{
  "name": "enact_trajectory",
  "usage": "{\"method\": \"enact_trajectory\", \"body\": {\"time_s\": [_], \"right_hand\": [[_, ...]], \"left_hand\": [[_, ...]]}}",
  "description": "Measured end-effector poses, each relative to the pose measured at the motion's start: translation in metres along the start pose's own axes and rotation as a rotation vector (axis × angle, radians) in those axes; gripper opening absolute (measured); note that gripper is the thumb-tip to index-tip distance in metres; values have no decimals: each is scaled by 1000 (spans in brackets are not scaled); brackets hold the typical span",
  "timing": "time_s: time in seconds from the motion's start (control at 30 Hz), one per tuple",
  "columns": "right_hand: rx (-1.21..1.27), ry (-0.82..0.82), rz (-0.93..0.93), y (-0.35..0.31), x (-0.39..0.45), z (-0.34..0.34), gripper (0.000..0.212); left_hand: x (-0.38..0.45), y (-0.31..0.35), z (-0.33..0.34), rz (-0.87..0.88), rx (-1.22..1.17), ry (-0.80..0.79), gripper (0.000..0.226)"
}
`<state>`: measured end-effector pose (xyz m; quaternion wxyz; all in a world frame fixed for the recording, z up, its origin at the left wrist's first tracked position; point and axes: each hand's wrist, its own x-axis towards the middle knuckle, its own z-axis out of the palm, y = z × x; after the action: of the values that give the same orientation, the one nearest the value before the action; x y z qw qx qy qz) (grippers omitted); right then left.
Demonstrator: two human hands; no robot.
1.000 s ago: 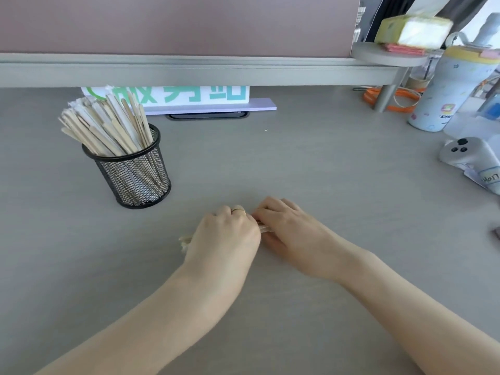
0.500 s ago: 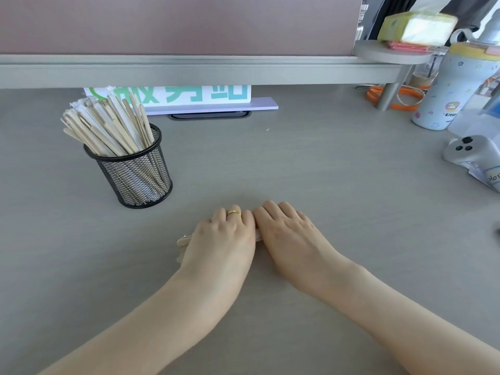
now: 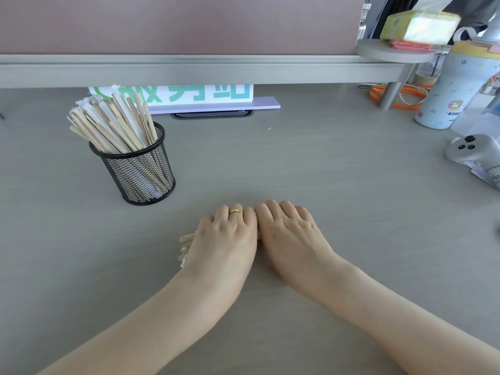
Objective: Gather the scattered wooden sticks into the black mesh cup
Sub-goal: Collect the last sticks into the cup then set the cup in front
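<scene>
The black mesh cup [image 3: 140,174] stands at the left of the grey desk, packed with wooden sticks [image 3: 113,125] that lean left. To its right and nearer to me, my left hand [image 3: 227,239], with a gold ring, curls its fingers down over a small bundle of loose sticks [image 3: 186,246]. Only the bundle's left ends show past my wrist. My right hand [image 3: 286,234] lies right beside the left one, knuckles touching, fingers curled down over the bundle's other end. The sticks beneath both palms are hidden.
A white sign with green characters [image 3: 189,93] stands behind the cup under the partition rail. At the right are a patterned bottle [image 3: 446,90], an orange cable [image 3: 400,96], a grey controller [image 3: 470,152] and a round shelf with a tissue pack [image 3: 422,21].
My right hand has slid left until it lies flush against the left one, and both now cover the bundle. The cup has not moved.
</scene>
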<state>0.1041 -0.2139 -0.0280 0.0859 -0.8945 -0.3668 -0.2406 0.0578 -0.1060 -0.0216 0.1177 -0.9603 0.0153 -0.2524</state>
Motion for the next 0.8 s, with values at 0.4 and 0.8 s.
{"method": "enact_trajectory", "body": {"time_s": [0.4,0.8], "right_hand": [[147,18,13,24,2,-1,28],[1487,-346,254,11,18,-61,52]], "left_hand": [[4,-5,-7,0,-191,-188,14],[11,11,-40,-301,-1429,-66,37]]}}
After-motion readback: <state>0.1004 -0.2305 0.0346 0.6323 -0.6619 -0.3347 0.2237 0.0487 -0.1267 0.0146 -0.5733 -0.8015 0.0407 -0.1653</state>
